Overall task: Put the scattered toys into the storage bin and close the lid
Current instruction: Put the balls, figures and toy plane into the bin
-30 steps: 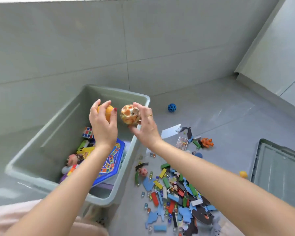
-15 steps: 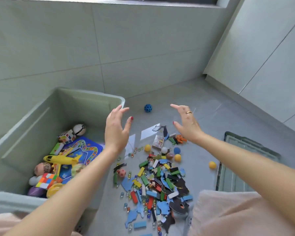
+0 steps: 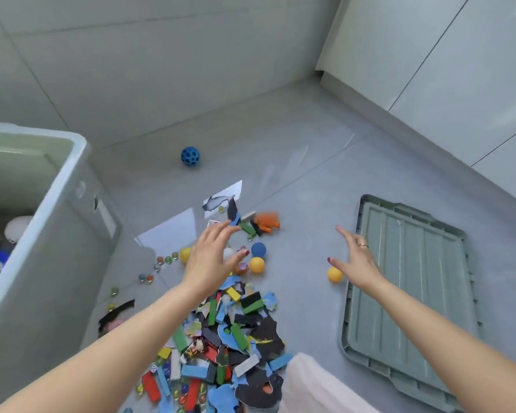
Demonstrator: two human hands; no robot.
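The pale green storage bin (image 3: 51,210) stands at the left with several toys inside. Its lid (image 3: 405,293) lies flat on the floor at the right. A pile of coloured blocks and puzzle pieces (image 3: 230,332) covers the floor in the middle. My left hand (image 3: 212,257) hovers empty, fingers spread, over a cluster of small balls: a yellow one (image 3: 257,265), a blue one (image 3: 258,249) and another yellow one (image 3: 185,254). My right hand (image 3: 353,260) is empty with fingers spread, just above a yellow ball (image 3: 335,274) beside the lid.
A blue holed ball (image 3: 190,156) sits alone near the back wall. An orange toy (image 3: 267,222) and dark pieces lie beyond my left hand. Several marbles (image 3: 158,263) are strewn near the bin. Tiled walls close the back and right. Pink fabric (image 3: 313,386) shows at the bottom.
Both hands held balls over the bin one second ago, then let go. They have since swung right and down toward the balls on the floor, and the view turned right.
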